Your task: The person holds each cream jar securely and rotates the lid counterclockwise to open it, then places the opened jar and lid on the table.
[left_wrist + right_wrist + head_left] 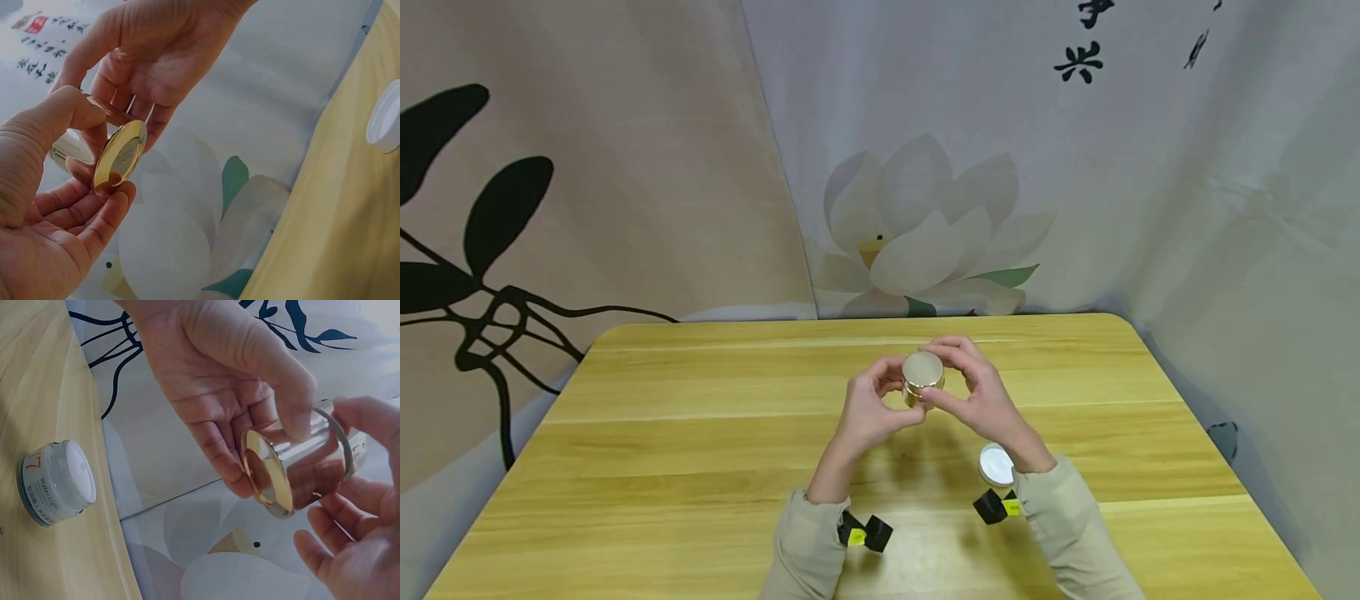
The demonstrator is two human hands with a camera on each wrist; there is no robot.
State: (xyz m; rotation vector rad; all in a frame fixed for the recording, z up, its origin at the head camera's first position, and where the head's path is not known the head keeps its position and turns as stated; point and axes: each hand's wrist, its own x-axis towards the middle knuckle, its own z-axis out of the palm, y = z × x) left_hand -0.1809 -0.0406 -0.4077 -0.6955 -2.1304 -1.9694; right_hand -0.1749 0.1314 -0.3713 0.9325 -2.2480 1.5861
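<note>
A shiny gold cosmetic jar [922, 371] is held between both hands above the table. My left hand [868, 410] grips it from the left with thumb and fingers. From the right, my right hand [981, 396] grips it too, its thumb at the near side and fingers at the far side. The left wrist view shows small print on one round gold end of the jar [129, 153]. In the right wrist view, the jar's metallic side [312, 472] shows between the hands, partly covered by fingers.
A clear glass jar [53, 487] with a white top and "Water Light" on its side stands on the wooden table [685, 467]. From above, its white top [996, 464] appears beside my right wrist. A printed curtain [925, 217] hangs behind the table.
</note>
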